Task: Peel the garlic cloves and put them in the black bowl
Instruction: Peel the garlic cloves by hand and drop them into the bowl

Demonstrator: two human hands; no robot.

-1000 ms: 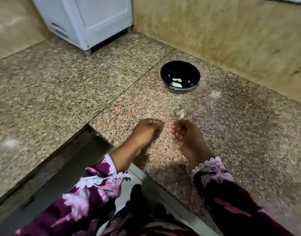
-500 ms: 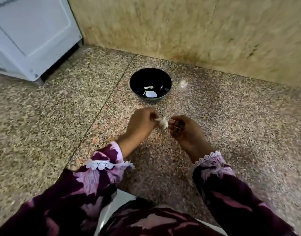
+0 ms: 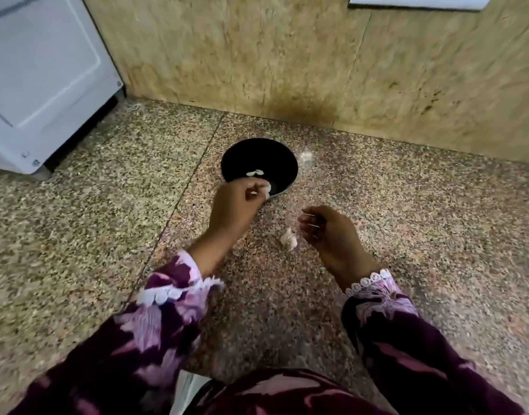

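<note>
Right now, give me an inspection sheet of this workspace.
Surface: speckled granite counter, a seam line running through it.
Job's things: black bowl with peeled cloves inside; garlic piece lying on the counter between the hands.
Clutter: pale skin scrap right of the bowl.
Hands: left hand pinches a white clove at the bowl's near rim; right hand loosely curled, holding nothing visible.
Cables: nothing seen.
Surroundings: beige stone wall behind; white appliance at far left.

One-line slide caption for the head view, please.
Left hand holds a peeled garlic clove at the black bowl rim; right hand hovers beside leftover garlic.
</note>
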